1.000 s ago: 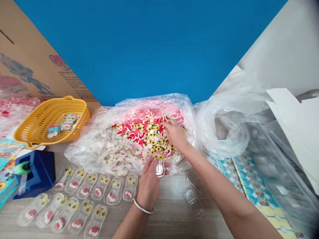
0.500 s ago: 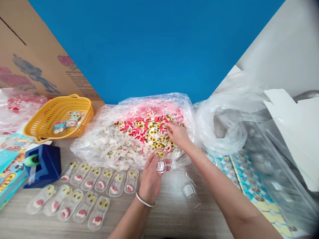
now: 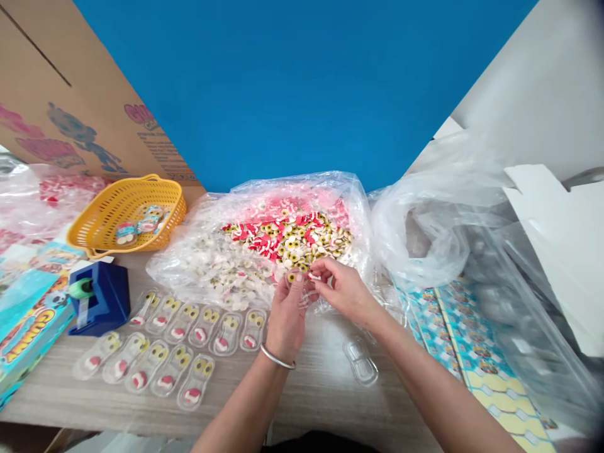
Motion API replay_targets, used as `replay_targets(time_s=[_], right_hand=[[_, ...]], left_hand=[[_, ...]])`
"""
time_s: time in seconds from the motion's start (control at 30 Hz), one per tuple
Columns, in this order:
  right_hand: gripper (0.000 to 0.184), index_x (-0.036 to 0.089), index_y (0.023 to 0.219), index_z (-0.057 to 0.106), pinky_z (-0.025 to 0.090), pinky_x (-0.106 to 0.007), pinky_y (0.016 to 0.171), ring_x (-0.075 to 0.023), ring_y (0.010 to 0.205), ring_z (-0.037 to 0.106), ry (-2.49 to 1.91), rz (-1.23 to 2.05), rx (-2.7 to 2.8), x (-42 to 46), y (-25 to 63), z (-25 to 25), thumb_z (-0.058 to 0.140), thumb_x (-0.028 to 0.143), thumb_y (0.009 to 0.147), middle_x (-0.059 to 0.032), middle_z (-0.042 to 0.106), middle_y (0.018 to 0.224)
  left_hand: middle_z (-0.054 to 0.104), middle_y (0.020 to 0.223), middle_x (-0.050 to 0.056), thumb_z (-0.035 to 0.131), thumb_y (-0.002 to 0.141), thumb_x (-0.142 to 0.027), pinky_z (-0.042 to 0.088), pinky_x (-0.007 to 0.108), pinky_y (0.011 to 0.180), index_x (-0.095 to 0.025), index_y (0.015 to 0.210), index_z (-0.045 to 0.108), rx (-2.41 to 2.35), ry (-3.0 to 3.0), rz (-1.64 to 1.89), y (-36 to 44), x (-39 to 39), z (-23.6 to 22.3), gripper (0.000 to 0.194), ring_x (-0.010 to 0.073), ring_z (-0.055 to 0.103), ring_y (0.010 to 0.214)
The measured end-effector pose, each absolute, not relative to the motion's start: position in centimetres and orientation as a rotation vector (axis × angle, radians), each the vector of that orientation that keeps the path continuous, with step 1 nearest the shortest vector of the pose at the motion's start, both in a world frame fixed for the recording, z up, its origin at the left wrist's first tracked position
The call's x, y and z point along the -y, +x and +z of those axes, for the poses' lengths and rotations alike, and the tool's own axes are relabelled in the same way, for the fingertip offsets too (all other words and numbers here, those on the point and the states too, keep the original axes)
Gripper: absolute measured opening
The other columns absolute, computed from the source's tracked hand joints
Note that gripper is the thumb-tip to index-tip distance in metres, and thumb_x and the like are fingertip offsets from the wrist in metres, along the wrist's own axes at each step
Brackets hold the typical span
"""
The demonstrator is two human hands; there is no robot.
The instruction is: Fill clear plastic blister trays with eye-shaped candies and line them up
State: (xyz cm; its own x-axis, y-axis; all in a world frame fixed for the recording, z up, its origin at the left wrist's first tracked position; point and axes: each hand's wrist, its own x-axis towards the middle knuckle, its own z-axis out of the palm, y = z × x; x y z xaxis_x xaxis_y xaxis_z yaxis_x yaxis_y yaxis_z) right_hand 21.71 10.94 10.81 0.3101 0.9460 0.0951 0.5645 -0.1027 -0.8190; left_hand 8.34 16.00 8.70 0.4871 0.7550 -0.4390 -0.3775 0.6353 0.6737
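Right-hand grip (image 3: 348,292) pinches a red-and-white piece (image 3: 313,276) beside a clear tray (image 3: 307,290), which the left hand (image 3: 285,322) clasps close by, likely to steady it.

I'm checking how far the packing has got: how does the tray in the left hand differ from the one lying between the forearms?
The held tray shows at least one yellow eye piece; the loose tray looks empty. The held tray is up in the left hand, partly covered by fingers; the loose tray lies uncovered on the table. Both are clear plastic.
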Motion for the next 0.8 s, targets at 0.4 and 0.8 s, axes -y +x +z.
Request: replay_targets(time_s=[0.4, 0.8], right_hand=[[0.016, 0.02, 0.096, 0.067, 0.053, -0.034, 0.085, -0.021, 0.097, 0.064, -1.866, 0.338, 1.698, -3.8, 17.6, 10.6, 0.053, 0.011, 0.095, -0.0076, 0.069, 0.104], [0.011, 0.021, 0.098, 0.066, 0.051, -0.032, 0.086, -0.0203, 0.099, 0.062, -1.995, 0.263, 1.62, 2.1, 18.8, 11.9, 0.056, 0.018, 0.095, -0.006, 0.069, 0.103]], left_hand=[[0.073, 0.112, 0.011, 0.063, 0.088, -0.036, 0.054, 0.034, 0.089, -0.017, 0.109, 0.07, -0.728, 0.521, 0.536, 8.0, -12.7, 9.4, 0.028, 0.0255, 0.067, 0.108], [0.072, 0.114, 0.011, 0.066, 0.088, -0.032, 0.057, 0.03, 0.084, -0.016, 0.103, 0.07, -0.712, 0.601, 0.339, 9.4, -9.0, 9.1, 0.023, 0.0239, 0.069, 0.105]])
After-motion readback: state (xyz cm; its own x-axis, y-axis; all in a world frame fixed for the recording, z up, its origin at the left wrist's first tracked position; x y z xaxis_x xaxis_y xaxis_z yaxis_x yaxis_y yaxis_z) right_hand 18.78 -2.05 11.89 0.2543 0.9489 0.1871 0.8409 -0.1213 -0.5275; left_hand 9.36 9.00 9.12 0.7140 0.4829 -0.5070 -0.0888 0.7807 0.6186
